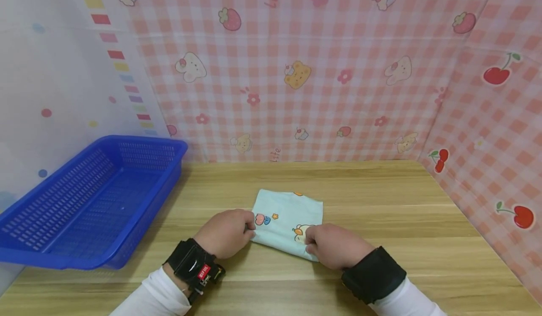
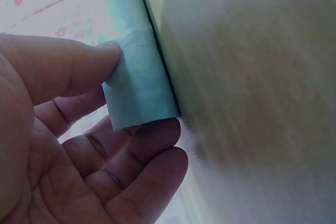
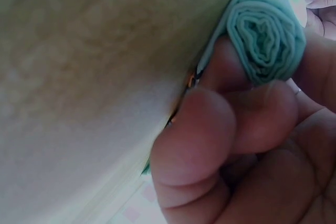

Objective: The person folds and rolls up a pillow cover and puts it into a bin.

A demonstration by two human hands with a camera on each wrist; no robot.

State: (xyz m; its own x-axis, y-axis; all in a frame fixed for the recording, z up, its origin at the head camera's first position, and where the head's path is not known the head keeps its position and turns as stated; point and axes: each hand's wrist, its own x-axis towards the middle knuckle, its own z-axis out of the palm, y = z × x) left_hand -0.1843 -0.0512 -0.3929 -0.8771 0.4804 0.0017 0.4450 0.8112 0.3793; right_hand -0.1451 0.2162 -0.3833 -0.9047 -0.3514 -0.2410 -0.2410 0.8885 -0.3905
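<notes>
Both hands are clamped on a light blue cloth [image 1: 285, 205], one at each side of its near end, which is wound into a roll. The left hand [image 1: 226, 233] pinches the roll's left end, thumb on the outside and the fingers curled beneath. The right hand [image 1: 340, 246] grips the right end with bent fingers, and the right wrist view shows the cloth's layers coiled in a spiral there. The rest of the cloth lies flat beyond the roll, printed with a tulip, a small orange flower and a pale animal figure; it sits around the middle of the tabletop [image 1: 381, 198], apart from the far edge and well apart from the right edge. Black bands circle both wrists, above white sleeves. A blue basket [image 1: 99, 212] with perforated sides stands along the tabletop's left edge, reaching to the far left corner. Behind the far edge hangs a pink checked backdrop [image 1: 271, 114] with cartoon prints; more checks, with cherries, line the right edge.
</notes>
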